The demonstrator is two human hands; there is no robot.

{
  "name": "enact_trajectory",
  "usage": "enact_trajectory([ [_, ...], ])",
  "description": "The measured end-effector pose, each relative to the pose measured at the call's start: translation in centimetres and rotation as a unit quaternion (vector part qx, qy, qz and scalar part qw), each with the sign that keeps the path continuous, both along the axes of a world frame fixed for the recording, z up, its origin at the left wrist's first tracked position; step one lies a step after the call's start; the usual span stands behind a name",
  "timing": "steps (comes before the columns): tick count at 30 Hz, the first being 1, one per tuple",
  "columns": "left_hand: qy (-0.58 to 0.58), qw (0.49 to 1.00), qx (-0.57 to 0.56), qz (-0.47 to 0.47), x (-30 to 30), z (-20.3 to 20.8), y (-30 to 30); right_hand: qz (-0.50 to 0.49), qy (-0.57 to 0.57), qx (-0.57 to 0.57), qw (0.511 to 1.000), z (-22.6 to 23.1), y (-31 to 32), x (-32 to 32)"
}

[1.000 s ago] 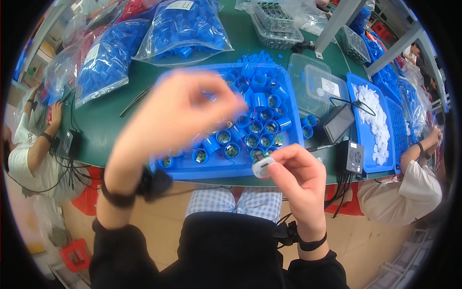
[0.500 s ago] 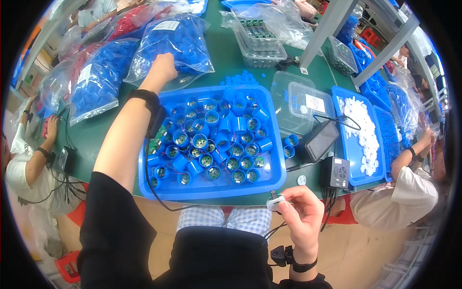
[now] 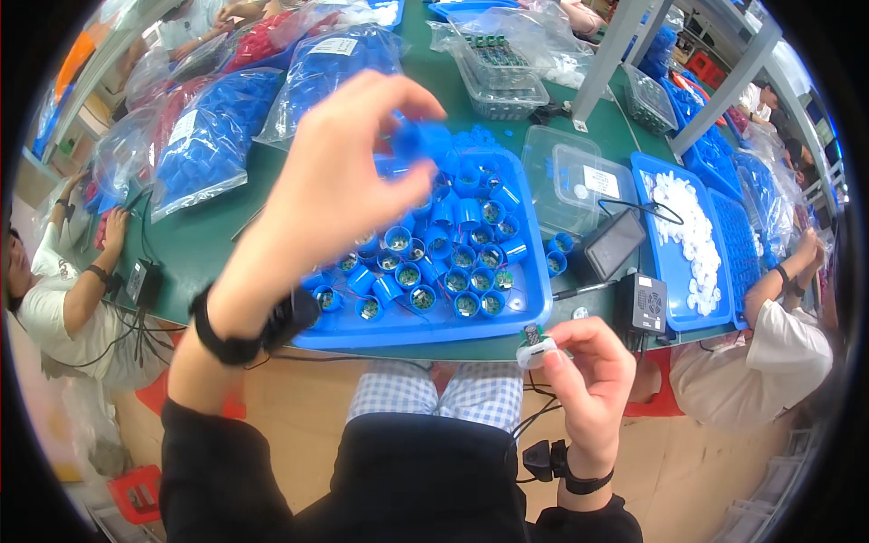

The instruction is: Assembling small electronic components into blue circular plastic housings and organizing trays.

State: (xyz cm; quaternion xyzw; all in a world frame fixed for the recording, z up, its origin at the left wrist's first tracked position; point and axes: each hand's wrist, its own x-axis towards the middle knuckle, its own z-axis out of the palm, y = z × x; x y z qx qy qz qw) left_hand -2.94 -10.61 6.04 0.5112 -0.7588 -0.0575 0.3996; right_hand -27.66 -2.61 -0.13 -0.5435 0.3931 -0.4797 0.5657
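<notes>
My left hand point(image 3: 335, 176) is raised over the left part of the blue tray, its thumb and fingers closed around a small blue plastic cup point(image 3: 420, 142), smeared by motion. Low on the right, just off the table's front edge, my right hand point(image 3: 593, 385) pinches a white round cap point(image 3: 538, 354) with a small green circuit board point(image 3: 531, 336) standing on it. Under my left hand, the blue tray point(image 3: 540, 308) holds many blue cups point(image 3: 423, 297), some upright with green boards inside, others on their sides. My left hand and forearm hide the tray's left part.
Clear bags of blue cups point(image 3: 204, 136) lie at the back left. To the right are a clear plastic lid point(image 3: 552, 154), a black handheld device point(image 3: 612, 244), a black box point(image 3: 642, 304) and a blue tray of white caps point(image 3: 688, 240). Co-workers sit on both sides.
My left hand has come out of the bag of blue cups and back toward me with one cup. My right hand still pinches the cap and board, nearly in place.
</notes>
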Motion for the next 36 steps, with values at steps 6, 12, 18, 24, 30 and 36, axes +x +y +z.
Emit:
enact_trajectory([
  [6,0.049,0.995,-0.046,-0.077,-4.3,-0.4,7.4,-0.043,-0.033,-0.150,0.987,2.4,0.4,0.5],
  [12,0.106,0.988,-0.066,-0.093,-5.0,-1.7,8.5,-0.003,-0.134,-0.109,0.985,3.7,0.3,1.2],
  [18,0.150,0.983,-0.026,-0.104,-5.2,-2.7,9.5,0.015,-0.195,-0.037,0.980,3.4,0.2,1.4],
  [24,0.210,0.969,-0.086,-0.098,-6.0,-4.1,9.3,-0.053,0.015,-0.208,0.977,3.4,0.6,1.8],
  [30,0.322,0.929,-0.126,-0.131,-6.9,-5.9,10.1,-0.067,0.168,-0.353,0.918,4.6,1.7,2.3],
  [36,0.291,0.936,-0.072,-0.188,-6.7,-5.9,10.3,-0.070,0.150,-0.325,0.931,4.7,2.2,2.5],
])
